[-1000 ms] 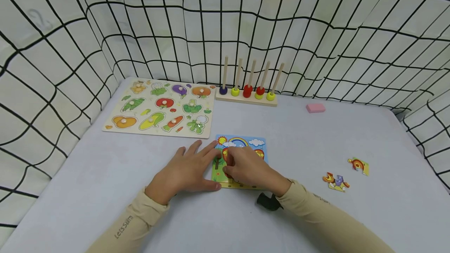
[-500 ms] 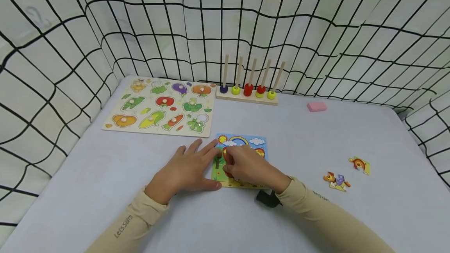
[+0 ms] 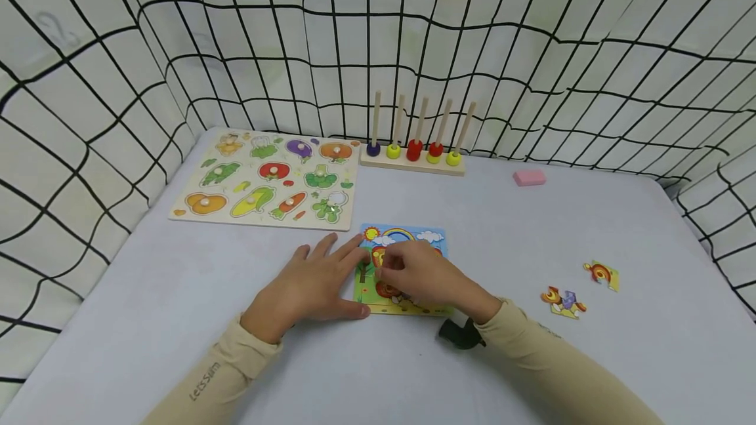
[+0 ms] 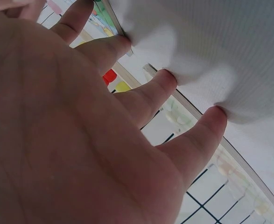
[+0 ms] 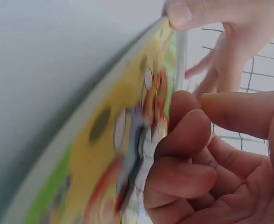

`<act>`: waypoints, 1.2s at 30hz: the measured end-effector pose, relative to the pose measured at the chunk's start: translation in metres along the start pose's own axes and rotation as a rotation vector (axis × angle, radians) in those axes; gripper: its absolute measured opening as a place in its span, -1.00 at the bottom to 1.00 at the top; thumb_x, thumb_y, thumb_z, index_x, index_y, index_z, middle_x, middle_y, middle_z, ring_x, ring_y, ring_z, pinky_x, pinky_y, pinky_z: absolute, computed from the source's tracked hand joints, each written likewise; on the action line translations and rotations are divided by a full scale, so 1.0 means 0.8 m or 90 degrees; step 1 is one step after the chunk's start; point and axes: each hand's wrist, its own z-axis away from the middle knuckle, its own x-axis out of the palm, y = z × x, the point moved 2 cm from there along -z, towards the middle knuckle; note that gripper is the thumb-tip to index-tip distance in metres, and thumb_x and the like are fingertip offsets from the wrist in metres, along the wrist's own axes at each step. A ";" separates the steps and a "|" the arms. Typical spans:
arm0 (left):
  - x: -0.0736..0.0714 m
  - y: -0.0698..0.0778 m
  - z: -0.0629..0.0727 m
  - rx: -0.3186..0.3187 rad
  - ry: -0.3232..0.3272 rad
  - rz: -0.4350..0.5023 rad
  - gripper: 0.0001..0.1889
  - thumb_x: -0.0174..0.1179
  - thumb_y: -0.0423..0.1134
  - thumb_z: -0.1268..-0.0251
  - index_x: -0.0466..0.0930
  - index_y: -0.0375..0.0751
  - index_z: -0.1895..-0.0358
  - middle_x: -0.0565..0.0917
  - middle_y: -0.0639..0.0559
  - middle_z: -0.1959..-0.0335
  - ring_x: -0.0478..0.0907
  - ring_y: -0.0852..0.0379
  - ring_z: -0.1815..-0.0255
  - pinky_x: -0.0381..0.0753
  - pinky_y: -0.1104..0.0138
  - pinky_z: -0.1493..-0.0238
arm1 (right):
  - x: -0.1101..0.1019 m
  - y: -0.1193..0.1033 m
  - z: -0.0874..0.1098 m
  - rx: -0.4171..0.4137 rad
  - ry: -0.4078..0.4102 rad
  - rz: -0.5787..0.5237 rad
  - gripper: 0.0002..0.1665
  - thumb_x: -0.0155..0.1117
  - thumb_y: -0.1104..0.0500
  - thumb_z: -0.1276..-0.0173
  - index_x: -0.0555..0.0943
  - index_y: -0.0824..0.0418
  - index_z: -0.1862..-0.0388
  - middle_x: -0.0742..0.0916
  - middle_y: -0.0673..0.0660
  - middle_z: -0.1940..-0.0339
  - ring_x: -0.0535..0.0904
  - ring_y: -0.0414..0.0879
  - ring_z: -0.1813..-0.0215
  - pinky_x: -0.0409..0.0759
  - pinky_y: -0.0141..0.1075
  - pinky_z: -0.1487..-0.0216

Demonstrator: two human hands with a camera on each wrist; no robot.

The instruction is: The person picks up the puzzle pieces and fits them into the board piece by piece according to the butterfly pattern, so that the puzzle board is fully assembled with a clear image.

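A small colourful puzzle board (image 3: 433, 236) with a sun, rainbow and cartoon animal lies in front of me. My left hand (image 3: 313, 284) is spread at its left edge, thumb at the near corner and fingertips along the side. In the left wrist view, the straight fingertips (image 4: 167, 79) reach down to the white surface. My right hand (image 3: 422, 274) hovers close over the board's middle, fingers bent, with no piece visible in its grasp. The right wrist view shows its thumb and index tips close together beside the board (image 5: 76, 140), where a dark recess edge shows among fitted pieces.
Two loose puzzle pieces, an orange curled one (image 3: 601, 275) and an orange-purple one (image 3: 564, 302), lie at right. Behind are a knobbed vegetable board (image 3: 191, 205), a peg stand with coloured rings (image 3: 413, 164) and a pink block (image 3: 529, 178). Black netting (image 3: 366, 71) borders the table.
My right hand has drawn slightly back and to the right, its thumb and index finger parting a little and more of the animal picture showing. The left hand has stayed in place.
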 end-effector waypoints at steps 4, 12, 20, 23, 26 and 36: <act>0.000 0.001 0.000 0.001 0.001 0.000 -0.09 0.49 0.25 -0.26 0.37 -0.01 -0.60 0.11 -0.02 -0.76 0.01 -0.38 -0.69 0.17 -0.44 -0.47 | -0.015 0.011 0.015 -0.010 0.028 -0.027 -0.80 0.35 0.14 -0.56 0.70 0.16 0.32 0.71 -0.07 0.46 0.58 -0.16 0.38 0.59 -0.33 0.39; -0.004 0.003 0.002 0.004 0.002 0.012 -0.09 0.49 0.24 -0.27 0.37 -0.02 -0.60 0.12 -0.04 -0.76 0.01 -0.40 -0.69 0.15 -0.45 -0.47 | -0.040 0.039 0.055 0.006 0.095 -0.044 -0.88 0.37 0.14 -0.55 0.74 0.14 0.21 0.70 -0.06 0.36 0.59 -0.08 0.24 0.62 -0.27 0.26; -0.003 0.004 0.002 0.002 -0.001 0.016 -0.09 0.50 0.25 -0.26 0.38 -0.01 -0.59 0.11 -0.04 -0.76 0.01 -0.41 -0.69 0.15 -0.45 -0.47 | -0.057 0.062 0.088 0.017 0.131 -0.040 -0.93 0.38 0.16 -0.56 0.75 0.13 0.12 0.74 -0.08 0.24 0.63 -0.09 0.12 0.66 -0.22 0.07; -0.002 0.003 0.002 0.003 0.000 0.016 -0.10 0.50 0.26 -0.26 0.38 0.01 -0.59 0.11 -0.04 -0.76 0.01 -0.41 -0.69 0.15 -0.46 -0.47 | -0.063 0.068 0.098 0.015 0.143 -0.030 -0.91 0.39 0.15 -0.55 0.76 0.14 0.08 0.75 -0.09 0.19 0.63 -0.11 0.08 0.66 -0.22 0.05; -0.002 0.002 0.002 0.003 0.002 0.014 -0.10 0.49 0.27 -0.26 0.38 0.02 -0.59 0.11 -0.04 -0.76 0.01 -0.41 -0.69 0.15 -0.46 -0.46 | -0.068 0.073 0.109 0.013 0.153 -0.026 -0.87 0.42 0.15 -0.54 0.75 0.16 0.04 0.75 -0.08 0.14 0.63 -0.10 0.04 0.66 -0.24 0.05; -0.001 0.001 0.001 0.003 0.002 0.013 -0.08 0.50 0.26 -0.26 0.36 0.00 -0.61 0.10 -0.04 -0.76 0.01 -0.40 -0.69 0.14 -0.46 -0.47 | -0.097 0.104 0.155 0.015 0.186 0.010 -0.72 0.46 0.20 -0.50 0.71 0.17 -0.14 0.76 0.03 -0.09 0.61 0.01 -0.02 0.67 -0.25 0.05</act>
